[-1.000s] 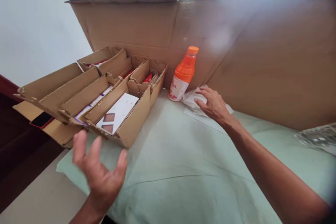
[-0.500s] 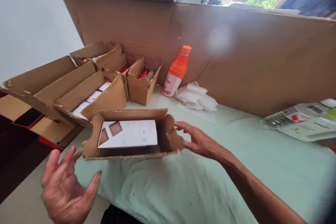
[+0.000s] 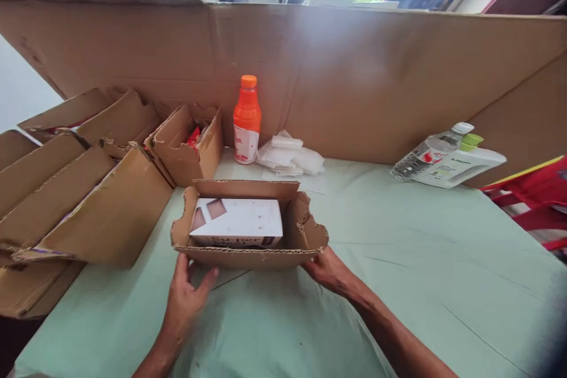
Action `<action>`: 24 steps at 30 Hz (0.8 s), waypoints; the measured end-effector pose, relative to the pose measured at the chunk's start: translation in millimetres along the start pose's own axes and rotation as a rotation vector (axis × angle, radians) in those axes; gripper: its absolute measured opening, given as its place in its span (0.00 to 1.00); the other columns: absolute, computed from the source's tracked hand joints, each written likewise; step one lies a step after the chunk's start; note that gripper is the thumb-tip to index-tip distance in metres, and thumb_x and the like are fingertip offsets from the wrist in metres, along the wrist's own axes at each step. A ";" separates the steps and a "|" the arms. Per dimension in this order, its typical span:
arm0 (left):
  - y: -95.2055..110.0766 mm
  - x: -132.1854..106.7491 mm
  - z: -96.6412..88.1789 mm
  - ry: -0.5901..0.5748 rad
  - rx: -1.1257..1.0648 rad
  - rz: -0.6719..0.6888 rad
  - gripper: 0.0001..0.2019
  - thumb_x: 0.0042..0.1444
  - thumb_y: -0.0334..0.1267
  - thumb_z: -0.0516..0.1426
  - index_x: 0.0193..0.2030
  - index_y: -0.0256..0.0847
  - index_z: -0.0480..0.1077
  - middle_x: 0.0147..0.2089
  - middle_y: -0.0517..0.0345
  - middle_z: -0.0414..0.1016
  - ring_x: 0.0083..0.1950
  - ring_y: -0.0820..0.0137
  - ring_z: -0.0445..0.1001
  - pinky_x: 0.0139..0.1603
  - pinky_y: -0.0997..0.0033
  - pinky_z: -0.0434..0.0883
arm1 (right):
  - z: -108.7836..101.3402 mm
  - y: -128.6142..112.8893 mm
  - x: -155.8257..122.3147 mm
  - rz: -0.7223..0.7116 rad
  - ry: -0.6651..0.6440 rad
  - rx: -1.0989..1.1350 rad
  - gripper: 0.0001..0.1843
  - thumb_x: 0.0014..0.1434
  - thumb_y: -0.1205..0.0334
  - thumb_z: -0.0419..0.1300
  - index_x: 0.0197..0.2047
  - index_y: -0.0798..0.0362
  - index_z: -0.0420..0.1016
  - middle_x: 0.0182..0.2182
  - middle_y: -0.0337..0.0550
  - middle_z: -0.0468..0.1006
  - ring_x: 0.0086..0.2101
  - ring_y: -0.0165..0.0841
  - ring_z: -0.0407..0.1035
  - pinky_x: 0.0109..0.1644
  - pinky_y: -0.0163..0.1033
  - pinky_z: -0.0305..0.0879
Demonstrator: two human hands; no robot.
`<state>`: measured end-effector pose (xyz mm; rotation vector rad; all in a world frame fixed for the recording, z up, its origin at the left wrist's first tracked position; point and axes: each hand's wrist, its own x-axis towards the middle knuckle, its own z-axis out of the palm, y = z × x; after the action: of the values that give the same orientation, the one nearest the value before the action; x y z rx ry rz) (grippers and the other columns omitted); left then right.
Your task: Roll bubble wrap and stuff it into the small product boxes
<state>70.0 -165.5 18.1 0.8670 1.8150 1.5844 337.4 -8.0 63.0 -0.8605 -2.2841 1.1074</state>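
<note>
An open-topped cardboard box [image 3: 248,258] stands in front of me on the green cloth. Inside it lies a white carton [image 3: 241,217] with dark lettering along its front and two brownish squares at its left; the box's right part holds a gap. At the front left corner is my left hand [image 3: 188,295], thumb spread from the fingers, fingertips at or just under the box's edge. My right hand [image 3: 326,270] grips the right front corner, with its fingers partly hidden by the cardboard.
Several cardboard boxes [image 3: 101,207] fill the left side. Behind stand an orange bottle [image 3: 247,121] and crumpled white plastic bags [image 3: 292,156]. Toward the right, a clear bottle [image 3: 427,153] leans by a white jug [image 3: 460,166]. A tall cardboard panel [image 3: 354,82] closes off the back.
My view has turned right. My left hand has come from the left to the box's front corner. My right hand has moved from beside the box's end onto its front corner.
</note>
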 end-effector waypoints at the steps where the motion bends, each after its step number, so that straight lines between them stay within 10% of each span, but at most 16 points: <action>1: 1.3 5.0 13.4 -0.038 0.004 0.004 0.30 0.52 0.52 0.65 0.59 0.44 0.66 0.57 0.48 0.74 0.58 0.59 0.75 0.60 0.57 0.73 | -8.8 5.4 -4.7 0.037 0.038 0.004 0.16 0.63 0.58 0.55 0.51 0.48 0.75 0.50 0.50 0.79 0.49 0.46 0.73 0.54 0.53 0.72; 11: 18.7 94.4 95.9 -0.060 0.026 0.170 0.29 0.52 0.50 0.65 0.58 0.42 0.64 0.53 0.49 0.73 0.53 0.63 0.73 0.54 0.63 0.71 | -40.2 58.8 49.8 0.175 0.178 0.153 0.17 0.58 0.59 0.53 0.48 0.54 0.76 0.44 0.48 0.82 0.39 0.39 0.75 0.47 0.47 0.75; 17: -1.2 108.4 98.8 0.017 0.031 0.159 0.28 0.55 0.49 0.64 0.59 0.42 0.63 0.53 0.50 0.72 0.54 0.64 0.73 0.57 0.64 0.69 | -75.0 73.6 91.5 0.088 0.043 0.030 0.17 0.59 0.60 0.53 0.48 0.51 0.78 0.43 0.44 0.83 0.43 0.40 0.76 0.49 0.47 0.74; 24: -20.5 111.1 93.5 0.018 0.091 0.159 0.24 0.56 0.49 0.62 0.56 0.41 0.64 0.48 0.51 0.73 0.51 0.63 0.72 0.54 0.64 0.69 | -127.0 80.8 206.7 0.106 0.439 -0.498 0.26 0.56 0.65 0.59 0.59 0.52 0.75 0.62 0.53 0.73 0.59 0.51 0.66 0.64 0.61 0.59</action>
<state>70.8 -22.8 -15.2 1.0649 1.8839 1.6205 299.8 242.7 96.6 -1.2785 -2.1687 0.3226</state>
